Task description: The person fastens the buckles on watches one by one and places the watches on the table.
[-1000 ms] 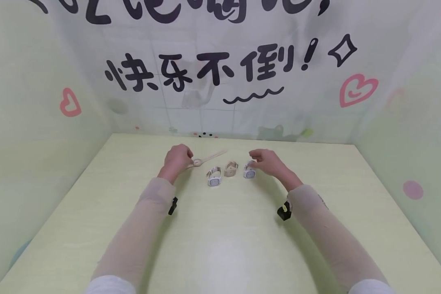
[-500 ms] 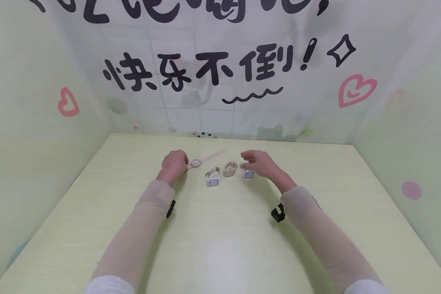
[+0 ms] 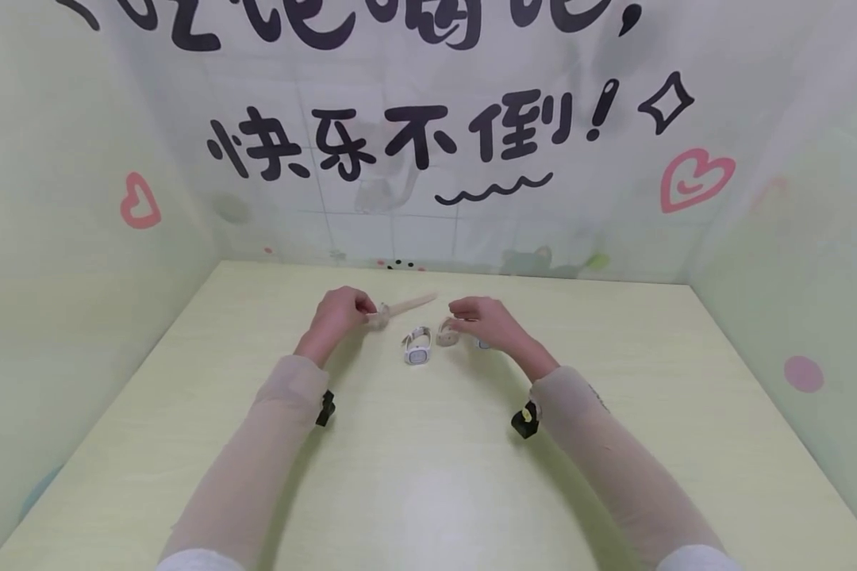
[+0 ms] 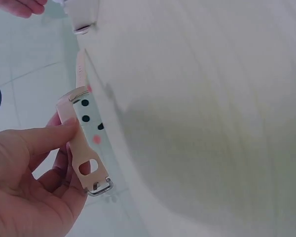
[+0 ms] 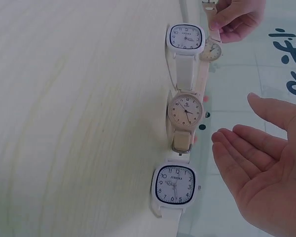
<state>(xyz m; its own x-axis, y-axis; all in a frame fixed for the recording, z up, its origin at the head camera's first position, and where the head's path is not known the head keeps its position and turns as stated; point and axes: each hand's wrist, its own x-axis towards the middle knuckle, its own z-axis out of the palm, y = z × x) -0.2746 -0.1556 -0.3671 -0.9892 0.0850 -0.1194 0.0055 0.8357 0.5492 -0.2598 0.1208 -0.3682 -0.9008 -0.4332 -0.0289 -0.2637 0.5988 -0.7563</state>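
My left hand [image 3: 343, 312] pinches one strap of a pale pink wristwatch [image 3: 380, 316] between thumb and fingers. Its buckle end shows in the left wrist view, where the strap [image 4: 79, 148] is raised, while the other strap stretches away to the right in the head view. My right hand [image 3: 491, 323] holds nothing; its fingers are extended in the right wrist view, beside three fastened watches. These are a white square watch [image 5: 186, 38], a beige round watch [image 5: 185, 112] and a second white square watch [image 5: 174, 185], which the right hand partly covers in the head view.
The pale wood-grain table [image 3: 428, 460] reaches back to a printed wall sheet [image 3: 414, 230] with dark lettering and hearts. Side sheets [image 3: 793, 333] border it left and right. A small black device [image 3: 526, 420] sits at the right wrist, another [image 3: 325, 408] at the left.
My right hand has moved left, from the right-hand white watch toward the beige one. My left hand has tilted the pink watch up, its dial no longer lying flat.
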